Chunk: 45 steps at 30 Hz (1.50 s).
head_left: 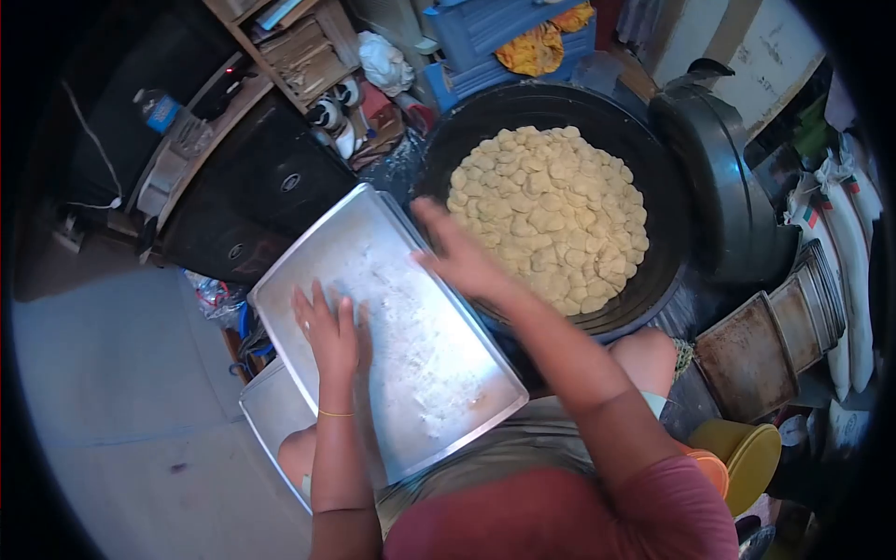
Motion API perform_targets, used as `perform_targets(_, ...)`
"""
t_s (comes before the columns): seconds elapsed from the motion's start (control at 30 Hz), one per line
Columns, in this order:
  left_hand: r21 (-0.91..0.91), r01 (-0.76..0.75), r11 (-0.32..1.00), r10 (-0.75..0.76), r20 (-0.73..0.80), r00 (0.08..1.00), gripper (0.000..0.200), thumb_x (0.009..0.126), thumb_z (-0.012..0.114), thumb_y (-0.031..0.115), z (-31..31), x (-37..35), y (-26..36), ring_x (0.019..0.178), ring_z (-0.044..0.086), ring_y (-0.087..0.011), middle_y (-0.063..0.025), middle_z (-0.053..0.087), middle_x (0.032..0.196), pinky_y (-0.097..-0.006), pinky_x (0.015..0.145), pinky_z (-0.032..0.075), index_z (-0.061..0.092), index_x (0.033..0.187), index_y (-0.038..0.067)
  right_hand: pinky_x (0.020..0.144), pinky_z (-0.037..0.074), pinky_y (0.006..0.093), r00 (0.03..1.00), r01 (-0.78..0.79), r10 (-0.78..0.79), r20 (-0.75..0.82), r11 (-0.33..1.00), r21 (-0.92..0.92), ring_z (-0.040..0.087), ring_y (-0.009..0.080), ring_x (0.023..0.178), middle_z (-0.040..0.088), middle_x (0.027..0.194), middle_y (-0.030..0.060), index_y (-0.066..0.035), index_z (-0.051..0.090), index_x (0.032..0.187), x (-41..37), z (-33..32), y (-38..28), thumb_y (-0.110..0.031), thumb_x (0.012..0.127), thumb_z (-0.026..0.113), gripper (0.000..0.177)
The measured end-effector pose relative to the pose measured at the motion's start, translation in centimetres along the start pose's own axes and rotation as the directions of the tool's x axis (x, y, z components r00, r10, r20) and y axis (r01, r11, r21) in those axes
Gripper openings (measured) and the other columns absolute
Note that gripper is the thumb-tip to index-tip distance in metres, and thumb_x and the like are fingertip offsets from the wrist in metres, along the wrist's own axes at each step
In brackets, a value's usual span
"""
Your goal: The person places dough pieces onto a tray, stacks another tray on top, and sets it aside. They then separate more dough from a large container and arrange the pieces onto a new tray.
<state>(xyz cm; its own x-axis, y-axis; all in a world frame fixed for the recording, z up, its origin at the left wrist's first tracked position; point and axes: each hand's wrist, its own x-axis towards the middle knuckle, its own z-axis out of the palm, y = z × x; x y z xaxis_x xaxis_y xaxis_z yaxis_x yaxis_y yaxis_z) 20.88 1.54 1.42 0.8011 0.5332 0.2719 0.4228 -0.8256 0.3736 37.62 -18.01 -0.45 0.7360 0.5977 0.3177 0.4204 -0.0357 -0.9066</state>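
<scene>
Your left grip [329,338] had its fingers spread apart, clamped on nothing, on or just over the metal tray [420,345]; couldn't tell if it was touching. Your right grip [465,266] was pretty blurry by the tray's tub-side edge, thumb and fingers apart, nothing in it that I could see. The tray lay angled across your lap [504,434], probably to keep it handy for both sides. The big black tub [665,224] sat right beside it, likely so the heaped dough pieces [551,215] were in easy reach. A second tray [275,401] poked out by your left knee [297,453], kinda hemming that side in. Baking trays [747,359], a black barrel [719,177] and a yellow bucket [751,457] crowded your right.
</scene>
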Motion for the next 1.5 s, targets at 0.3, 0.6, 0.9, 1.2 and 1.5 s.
perform_targets(0.3,-0.243,-0.318,0.916,0.399,0.607,0.687,0.057,0.084,0.061,0.042,16.0,10.1,22.6,0.122,0.048,-0.0412,-0.0284,0.052,0.128,-0.0431,0.103,0.038,0.059,0.120,-0.002,0.110,0.031,0.0384,0.414,-0.901,0.763,-0.496,0.267,-0.341,0.036,0.0366,0.132,0.035,0.143,0.0271,0.001,0.028,0.144,-15.8,-22.9,25.4,-0.041,0.071,0.075,0.096)
perform_targets(0.6,0.052,0.167,0.985,-0.127,0.869,0.478,0.044,0.087,0.053,0.025,34.6,0.2,22.1,0.121,0.052,-0.0345,-0.0200,0.048,0.134,-0.0438,0.098,0.043,0.055,0.126,0.005,0.091,0.048,0.0411,0.148,-0.955,0.982,0.121,0.173,-0.242,0.055,0.0315,0.114,0.062,0.114,0.0223,-0.005,0.065,0.115,-12.1,-22.1,20.6,-0.042,0.073,0.073,0.056)
perform_targets(0.9,0.231,0.495,0.838,-0.505,0.672,0.542,0.060,0.087,0.058,0.036,34.5,1.3,20.5,0.135,0.028,-0.0385,-0.0161,0.030,0.146,-0.0497,0.108,0.029,0.041,0.139,0.011,0.103,0.036,0.0511,0.322,-0.814,0.823,-0.467,-0.011,-0.581,0.042,0.0357,0.128,0.039,0.140,0.0250,-0.010,0.050,0.132,-11.1,-17.9,23.5,-0.059,0.069,0.070,0.082)
perform_targets(1.2,0.197,0.564,0.802,-0.526,0.680,0.511,0.066,0.092,0.043,0.055,33.4,-1.0,20.3,0.137,0.025,-0.0378,-0.0159,0.033,0.147,-0.0529,0.110,0.021,0.038,0.143,0.013,0.096,0.045,0.0401,0.310,-0.947,0.719,-0.622,0.294,-0.131,0.052,0.0365,0.119,0.051,0.130,0.0243,-0.008,0.041,0.140,-13.0,-23.5,30.7,-0.053,0.074,0.070,0.085)
perform_targets(1.5,-0.017,0.480,0.877,-0.377,0.595,0.710,0.054,0.095,0.042,0.047,35.7,-8.6,18.2,0.142,0.018,-0.0325,-0.0130,0.028,0.151,-0.0534,0.112,0.014,0.047,0.137,0.012,0.091,0.048,0.0408,0.647,-0.739,0.748,-0.147,0.568,-0.363,0.060,0.0385,0.104,0.057,0.123,0.0201,-0.010,0.062,0.117,-9.5,-10.3,22.1,-0.023,0.080,0.058,0.039)
